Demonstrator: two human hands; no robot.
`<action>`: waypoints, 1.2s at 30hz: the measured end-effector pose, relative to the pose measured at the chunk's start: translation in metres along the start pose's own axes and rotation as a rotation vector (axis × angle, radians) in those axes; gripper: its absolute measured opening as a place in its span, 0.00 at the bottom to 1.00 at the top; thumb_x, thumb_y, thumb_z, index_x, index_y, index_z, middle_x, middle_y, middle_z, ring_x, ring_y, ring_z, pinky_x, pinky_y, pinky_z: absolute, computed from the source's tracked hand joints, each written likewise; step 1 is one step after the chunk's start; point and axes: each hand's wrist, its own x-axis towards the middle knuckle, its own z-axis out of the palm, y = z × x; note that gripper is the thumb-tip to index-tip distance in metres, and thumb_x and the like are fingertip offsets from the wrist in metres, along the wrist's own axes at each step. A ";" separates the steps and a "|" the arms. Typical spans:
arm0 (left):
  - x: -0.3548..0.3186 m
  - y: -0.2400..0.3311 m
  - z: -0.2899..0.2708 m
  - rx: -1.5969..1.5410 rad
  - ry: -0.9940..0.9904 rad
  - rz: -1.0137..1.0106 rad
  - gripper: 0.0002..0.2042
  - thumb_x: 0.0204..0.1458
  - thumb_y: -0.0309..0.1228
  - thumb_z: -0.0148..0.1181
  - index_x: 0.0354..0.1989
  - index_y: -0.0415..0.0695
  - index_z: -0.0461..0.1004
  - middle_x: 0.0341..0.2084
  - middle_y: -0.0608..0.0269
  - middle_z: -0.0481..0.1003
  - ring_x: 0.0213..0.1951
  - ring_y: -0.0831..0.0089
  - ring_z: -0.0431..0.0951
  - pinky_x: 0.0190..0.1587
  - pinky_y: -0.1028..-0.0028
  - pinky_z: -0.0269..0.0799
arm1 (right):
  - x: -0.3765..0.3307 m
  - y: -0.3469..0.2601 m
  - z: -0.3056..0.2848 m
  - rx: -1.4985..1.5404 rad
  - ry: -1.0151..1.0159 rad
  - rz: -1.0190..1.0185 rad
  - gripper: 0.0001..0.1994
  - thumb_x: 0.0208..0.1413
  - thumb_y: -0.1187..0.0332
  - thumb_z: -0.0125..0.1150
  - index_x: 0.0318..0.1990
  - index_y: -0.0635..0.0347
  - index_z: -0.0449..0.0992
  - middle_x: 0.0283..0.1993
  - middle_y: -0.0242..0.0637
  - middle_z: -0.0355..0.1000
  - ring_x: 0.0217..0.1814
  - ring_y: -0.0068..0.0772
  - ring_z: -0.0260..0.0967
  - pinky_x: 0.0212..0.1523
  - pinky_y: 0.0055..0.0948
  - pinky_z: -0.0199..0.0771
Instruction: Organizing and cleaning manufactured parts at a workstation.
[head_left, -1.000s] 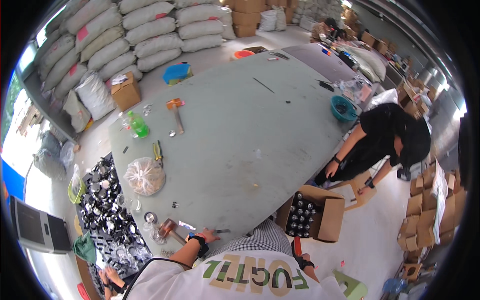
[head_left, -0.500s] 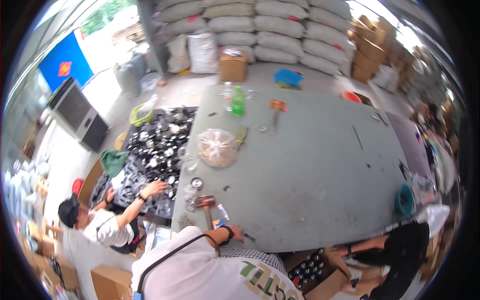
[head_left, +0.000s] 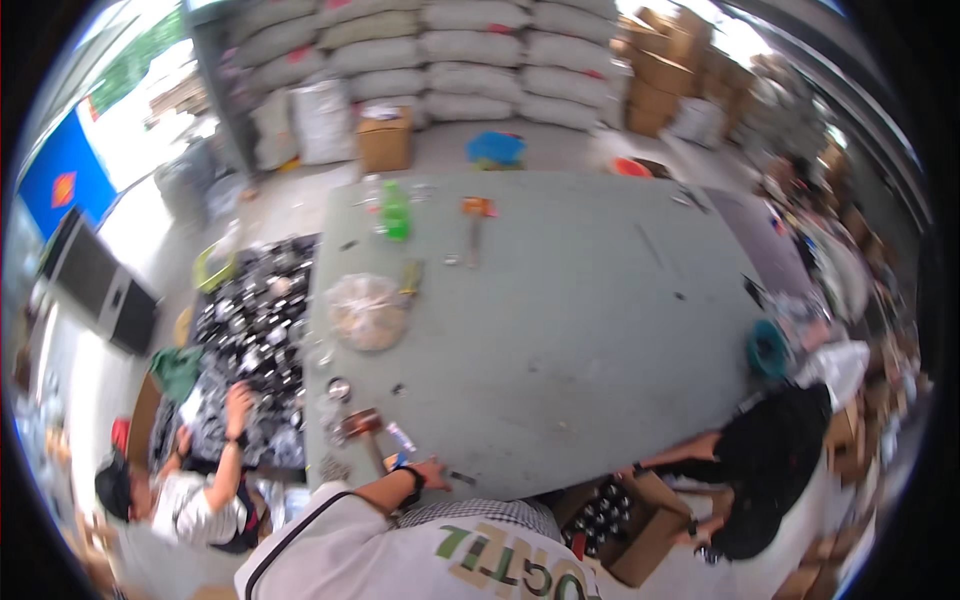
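My left hand (head_left: 432, 475) rests at the near edge of the grey-green table (head_left: 560, 330), fingers apart and apparently holding nothing. A small dark strip (head_left: 462, 478) lies just right of its fingertips. To its left are a mallet (head_left: 362, 424) with a brown head, a small white-and-blue packet (head_left: 401, 437) and a heap of small metal pieces (head_left: 333, 468). A round metal part (head_left: 339, 388) sits farther up that side. My right hand does not show.
At left, a co-worker (head_left: 195, 505) reaches over a heap of shiny black parts (head_left: 255, 330). Another person in black (head_left: 775, 470) bends at right by a carton (head_left: 655, 520) of round dark pieces. A tied bag (head_left: 367, 312), green bottle (head_left: 396, 212) and hammer (head_left: 474, 230) are on the table.
The whole view has swung, so the scene sits farther left. My left hand stays at about the same table spot. The person in black now has a shiny piece by the lower hand.
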 end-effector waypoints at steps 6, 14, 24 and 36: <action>0.025 0.002 -0.006 0.033 0.061 0.228 0.45 0.34 0.60 0.56 0.60 0.45 0.53 0.58 0.35 0.44 0.58 0.44 0.53 0.58 0.59 0.52 | -0.077 0.006 -0.051 0.154 0.131 0.233 0.22 0.39 0.54 0.59 0.30 0.71 0.73 0.32 0.57 0.71 0.40 0.55 0.69 0.38 0.43 0.70; 0.038 -0.013 0.010 0.024 0.035 0.181 0.46 0.34 0.59 0.56 0.60 0.43 0.52 0.58 0.36 0.44 0.59 0.44 0.52 0.59 0.61 0.51 | -0.089 0.015 -0.044 0.049 0.011 0.268 0.23 0.45 0.53 0.51 0.39 0.67 0.72 0.44 0.54 0.68 0.49 0.50 0.66 0.47 0.40 0.67; 0.005 0.027 -0.026 0.024 -0.003 0.204 0.46 0.39 0.57 0.56 0.60 0.36 0.48 0.59 0.32 0.40 0.63 0.51 0.41 0.62 0.65 0.44 | -0.082 -0.012 -0.074 0.279 0.077 0.269 0.15 0.43 0.66 0.51 0.38 0.65 0.73 0.41 0.56 0.69 0.47 0.52 0.66 0.47 0.41 0.67; 0.020 0.155 -0.177 0.311 0.308 0.326 0.26 0.48 0.44 0.50 0.52 0.39 0.63 0.48 0.44 0.66 0.52 0.52 0.64 0.54 0.63 0.60 | -0.098 0.037 -0.017 0.438 0.039 0.409 0.17 0.36 0.66 0.60 0.35 0.69 0.74 0.37 0.55 0.71 0.43 0.52 0.69 0.43 0.39 0.70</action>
